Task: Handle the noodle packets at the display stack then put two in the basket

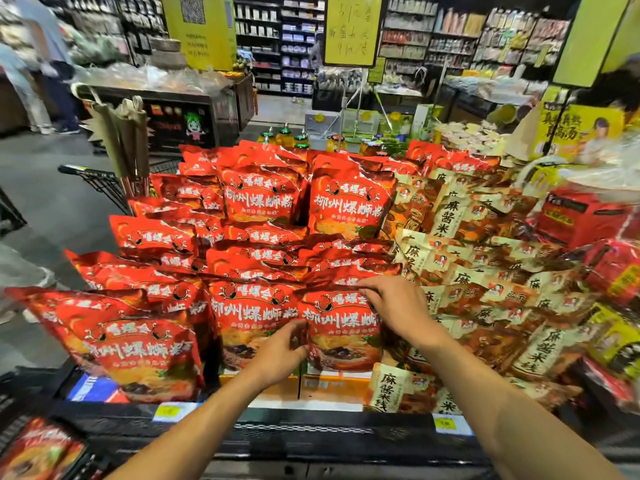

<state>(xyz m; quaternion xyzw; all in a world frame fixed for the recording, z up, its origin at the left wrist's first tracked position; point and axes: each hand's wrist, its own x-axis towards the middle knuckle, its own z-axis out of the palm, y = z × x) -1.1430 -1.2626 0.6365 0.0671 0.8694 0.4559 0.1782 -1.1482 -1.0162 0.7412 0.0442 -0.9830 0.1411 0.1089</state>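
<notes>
Red noodle packet (341,336) stands upright — left hand (277,355) pinches its edge, right hand (394,306) grips its top.

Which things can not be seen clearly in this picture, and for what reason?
- Head view: the lower right part of the red packet is covered by the right hand.
- Its left edge is hidden under the left hand.
- The yellow price tags are too small and blurred to read.
- The far shelves are blurred.

Glossy, crinkled plastic red packet (341,327); beige packets (446,216) equally shiny; matt black metal shelf edge (311,429).
</notes>
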